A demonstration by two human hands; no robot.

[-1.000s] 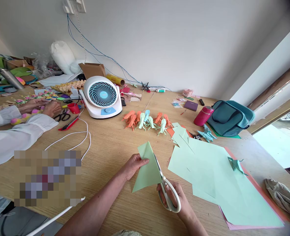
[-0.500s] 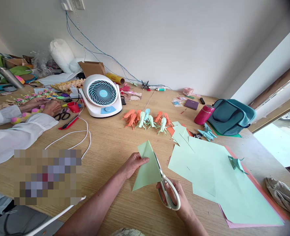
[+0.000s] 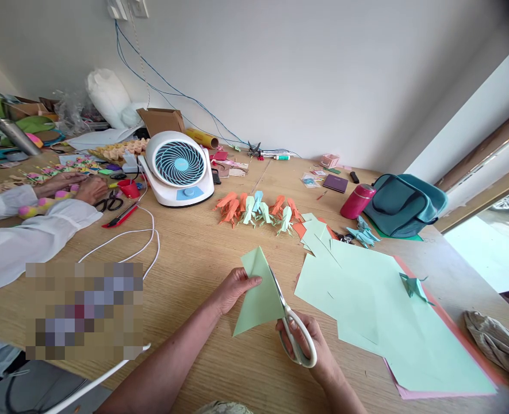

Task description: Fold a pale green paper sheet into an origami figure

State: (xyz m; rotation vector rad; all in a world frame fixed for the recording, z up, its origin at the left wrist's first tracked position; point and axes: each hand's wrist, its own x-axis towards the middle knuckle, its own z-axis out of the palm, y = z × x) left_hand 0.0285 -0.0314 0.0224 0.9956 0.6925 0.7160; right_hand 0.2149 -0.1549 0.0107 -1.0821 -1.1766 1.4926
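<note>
My left hand pinches a folded sheet of pale green paper by its left side, thumb on top. In my right hand are white-handled scissors, fingers through the loops. Their blades lie along the right edge of the folded paper, pointing up toward its top corner. Both hands are above the wooden table. To the right lie large pale green sheets with pink and orange ones beneath, and a small teal folded paper figure on top.
Several orange, green and blue folded paper figures stand ahead. Behind left is a white fan; a pink bottle and a teal bag are at the right. At far left, another person's hands work near black scissors.
Almost nothing differs. The paper, the scissors and both hands hold nearly the same place, with only a very slight shift.
</note>
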